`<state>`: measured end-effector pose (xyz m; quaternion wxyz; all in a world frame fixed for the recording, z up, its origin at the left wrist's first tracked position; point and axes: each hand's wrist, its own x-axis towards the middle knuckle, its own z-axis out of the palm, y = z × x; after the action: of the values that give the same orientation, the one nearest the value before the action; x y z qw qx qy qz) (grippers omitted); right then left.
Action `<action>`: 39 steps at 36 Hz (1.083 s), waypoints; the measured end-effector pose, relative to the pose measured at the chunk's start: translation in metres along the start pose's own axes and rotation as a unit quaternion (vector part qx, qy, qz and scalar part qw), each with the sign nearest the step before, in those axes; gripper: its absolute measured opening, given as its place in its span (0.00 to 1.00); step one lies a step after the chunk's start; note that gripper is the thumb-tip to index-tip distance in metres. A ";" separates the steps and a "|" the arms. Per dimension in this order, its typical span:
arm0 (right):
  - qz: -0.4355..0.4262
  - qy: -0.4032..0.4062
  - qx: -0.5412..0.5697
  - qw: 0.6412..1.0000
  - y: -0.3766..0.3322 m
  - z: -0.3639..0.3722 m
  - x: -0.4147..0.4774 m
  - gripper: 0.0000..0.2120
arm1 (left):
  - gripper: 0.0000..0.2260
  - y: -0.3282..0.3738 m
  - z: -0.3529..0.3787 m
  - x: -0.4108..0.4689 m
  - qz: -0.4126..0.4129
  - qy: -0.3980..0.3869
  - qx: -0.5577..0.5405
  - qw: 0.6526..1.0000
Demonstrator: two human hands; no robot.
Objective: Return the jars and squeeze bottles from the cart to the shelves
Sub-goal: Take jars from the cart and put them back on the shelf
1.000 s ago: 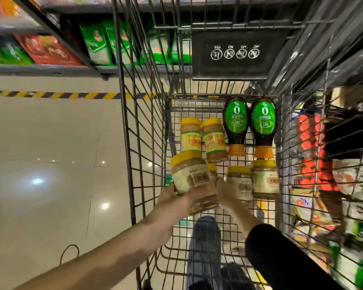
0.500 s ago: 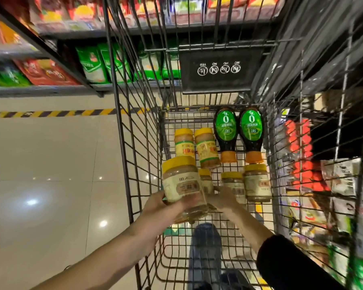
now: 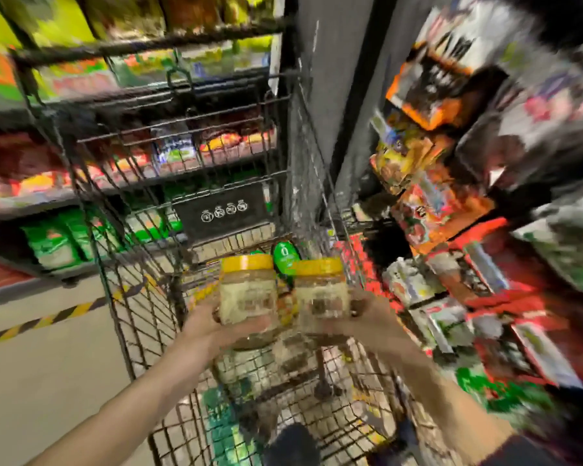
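Your left hand (image 3: 212, 326) grips one yellow-lidded jar (image 3: 248, 290), your right hand (image 3: 367, 317) a second jar (image 3: 320, 290), both above the cart (image 3: 138, 317) (view blurred). Mid-carry, I'd judge; next, reach the shelves (image 3: 34, 202) and set both upright

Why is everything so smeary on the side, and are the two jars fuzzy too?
Head view: the packets on the right shelves are streaked, likely motion blur, print unreadable; the left jar and right jar in the middle are sharper, yet their labels are unreadable too; the wide lens bows the cart wires.
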<state>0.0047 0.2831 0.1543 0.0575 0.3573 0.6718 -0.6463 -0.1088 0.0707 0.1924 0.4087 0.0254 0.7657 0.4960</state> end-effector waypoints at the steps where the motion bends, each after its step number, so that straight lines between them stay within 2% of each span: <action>1: -0.022 0.011 0.019 1.000 -0.006 -0.011 -0.015 0.23 | 0.17 0.010 0.009 -0.003 0.017 -0.002 0.016 1.000; 4: -0.059 0.043 0.082 0.994 -0.019 -0.043 -0.062 0.42 | 0.19 0.036 0.041 -0.015 0.084 -0.041 0.057 0.994; 6: -0.083 0.091 0.120 0.985 -0.013 -0.067 -0.094 0.46 | 0.23 0.049 0.064 -0.026 0.116 -0.073 0.056 0.989; 7: -0.088 0.117 0.125 0.981 -0.010 -0.078 -0.114 0.47 | 0.23 0.056 0.078 -0.036 0.129 -0.086 0.060 0.986; 8: -0.093 0.139 0.122 0.978 -0.006 -0.089 -0.136 0.46 | 0.21 0.062 0.092 -0.047 0.146 -0.097 0.066 0.982; 10: -0.116 0.190 0.104 0.969 0.003 -0.106 -0.183 0.36 | 0.21 0.070 0.117 -0.068 0.185 -0.139 0.071 0.970; 13: -0.137 0.277 0.100 0.946 0.024 -0.125 -0.257 0.31 | 0.33 0.074 0.153 -0.109 0.237 -0.201 0.090 0.946; 16: -0.156 0.360 0.096 0.915 0.055 -0.134 -0.339 0.30 | 0.23 0.069 0.194 -0.160 0.266 -0.260 0.102 0.923; 19: -0.165 0.433 0.102 0.880 0.086 -0.133 -0.422 0.23 | 0.32 0.060 0.234 -0.221 0.282 -0.311 0.100 0.902; 20: -0.164 0.456 0.113 0.868 0.095 -0.130 -0.450 0.24 | 0.32 0.055 0.247 -0.241 0.286 -0.328 0.102 0.894; 23: -0.160 0.520 0.115 0.831 0.118 -0.123 -0.527 0.38 | 0.17 0.040 0.284 -0.298 0.290 -0.389 0.116 0.866; 28: -0.158 0.603 0.139 0.769 0.146 -0.105 -0.634 0.48 | 0.15 0.019 0.339 -0.380 0.324 -0.463 0.154 0.810; 30: -0.160 0.634 0.140 0.743 0.156 -0.097 -0.671 0.46 | 0.15 0.013 0.361 -0.409 0.326 -0.500 0.164 0.785; 34: -0.160 0.687 0.140 0.695 0.179 -0.085 -0.736 0.34 | 0.15 0.000 0.404 -0.472 0.350 -0.564 0.185 0.725; 39: -0.143 0.758 0.136 0.622 0.212 -0.079 -0.800 0.31 | 0.14 -0.020 0.458 -0.540 0.360 -0.634 0.197 0.655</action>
<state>0.7430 0.0110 0.4232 -0.6143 0.6239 0.4244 -0.2307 0.5559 0.1589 0.4214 0.5694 0.6876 0.3313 0.3054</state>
